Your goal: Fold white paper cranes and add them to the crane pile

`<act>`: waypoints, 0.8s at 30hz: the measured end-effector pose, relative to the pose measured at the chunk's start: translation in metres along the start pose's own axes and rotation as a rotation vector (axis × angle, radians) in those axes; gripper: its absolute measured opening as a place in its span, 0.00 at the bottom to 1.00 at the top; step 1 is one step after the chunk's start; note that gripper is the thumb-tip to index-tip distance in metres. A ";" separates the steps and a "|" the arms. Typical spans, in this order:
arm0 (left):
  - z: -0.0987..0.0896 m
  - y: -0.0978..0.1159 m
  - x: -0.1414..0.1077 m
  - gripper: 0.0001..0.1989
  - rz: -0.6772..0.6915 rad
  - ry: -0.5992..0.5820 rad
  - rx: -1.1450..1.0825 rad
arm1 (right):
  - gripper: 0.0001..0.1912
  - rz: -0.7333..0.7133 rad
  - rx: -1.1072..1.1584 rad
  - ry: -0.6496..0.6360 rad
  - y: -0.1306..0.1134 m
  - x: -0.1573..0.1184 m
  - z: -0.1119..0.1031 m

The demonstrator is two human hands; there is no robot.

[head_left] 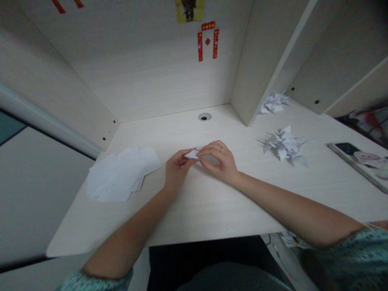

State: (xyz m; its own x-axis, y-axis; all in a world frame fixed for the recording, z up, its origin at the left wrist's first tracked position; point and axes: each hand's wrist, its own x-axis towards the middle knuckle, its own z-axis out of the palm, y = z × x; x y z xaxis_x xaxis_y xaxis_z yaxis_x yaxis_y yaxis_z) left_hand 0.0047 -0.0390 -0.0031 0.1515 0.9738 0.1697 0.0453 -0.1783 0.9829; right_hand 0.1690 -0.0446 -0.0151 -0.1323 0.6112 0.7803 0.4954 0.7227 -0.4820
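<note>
A small folded white paper [192,154] is held between both hands above the middle of the desk. My left hand [178,167] has its fingers closed on the paper's left and lower side. From the right, the thumb and fingertips of my right hand [220,161] pinch the paper's right end; a ring sits on one finger. The fingertips partly cover the paper. Left of my left hand lies a spread stack of white paper sheets [124,171]. To the right of my right hand is a pile of folded white paper pieces [285,144] with pointed ends.
A second folded-paper pile [274,102] lies behind the upright divider [263,76]. A phone [360,161] rests at the desk's right. The desk [194,218] has a round cable hole [205,117] near the back panel, which carries red stickers [207,26].
</note>
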 end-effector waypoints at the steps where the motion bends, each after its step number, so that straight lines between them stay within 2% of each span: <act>1: 0.000 0.000 0.000 0.18 0.001 0.002 -0.025 | 0.06 0.005 -0.004 0.007 0.000 0.000 0.000; 9: 0.002 -0.002 0.002 0.23 -0.004 -0.016 -0.121 | 0.04 0.051 -0.003 0.046 0.001 0.000 0.000; 13: 0.000 -0.003 0.003 0.18 -0.007 -0.024 -0.104 | 0.01 0.037 -0.003 0.071 0.001 -0.001 0.000; 18: 0.000 -0.004 0.002 0.13 -0.041 -0.025 -0.099 | 0.02 0.042 0.000 0.071 0.001 -0.001 0.000; 24: 0.001 0.001 -0.001 0.20 -0.008 -0.021 -0.002 | 0.03 0.056 -0.004 0.059 0.001 -0.001 -0.001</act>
State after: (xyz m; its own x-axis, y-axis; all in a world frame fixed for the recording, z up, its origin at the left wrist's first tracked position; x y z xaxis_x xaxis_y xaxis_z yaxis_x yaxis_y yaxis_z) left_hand 0.0057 -0.0408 -0.0023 0.1721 0.9720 0.1603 0.0448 -0.1703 0.9844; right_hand 0.1699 -0.0446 -0.0158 -0.0537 0.6308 0.7741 0.5041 0.6863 -0.5243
